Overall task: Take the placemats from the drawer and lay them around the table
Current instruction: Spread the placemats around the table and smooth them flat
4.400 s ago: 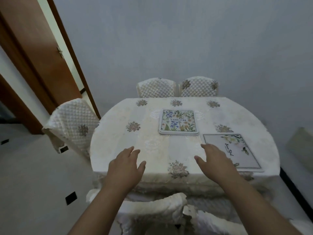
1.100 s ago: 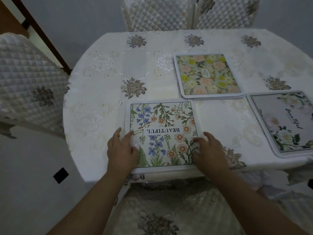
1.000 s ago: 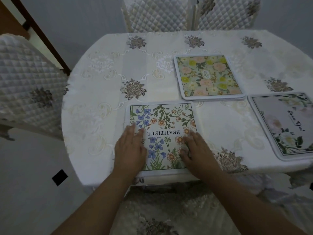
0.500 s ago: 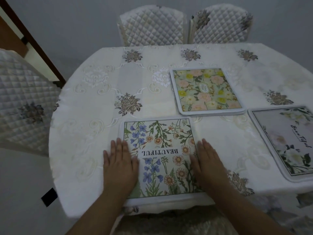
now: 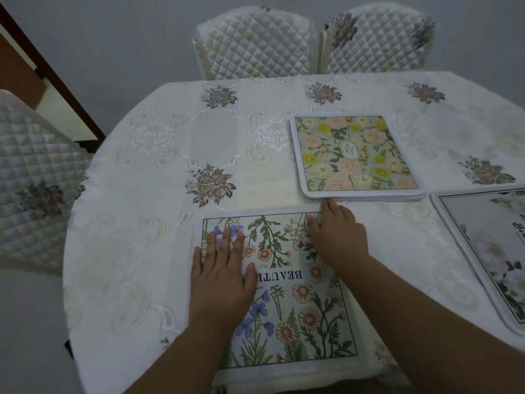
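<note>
Since half a second ago our right hand (image 5: 338, 237) has slid up from the near right part of the wildflower placemat (image 5: 287, 294) to its far right corner, while our left hand (image 5: 224, 271) has crept a little farther onto the mat's left side. Both hands lie flat with fingers straight and relaxed, gripping nothing; the left presses palm-down over the blue flowers and covers part of the word printed there, and the right's fingertips reach just short of the pink-and-yellow placemat (image 5: 355, 155). That mat sits farther back, on top of what looks like a small stack, close beside the wildflower mat without touching it. We see a third, pale placemat (image 5: 488, 251) at the right edge, partly cut off. All lie on the embroidered tablecloth (image 5: 159, 172), with two quilted chairs (image 5: 255, 44) behind the table.
</note>
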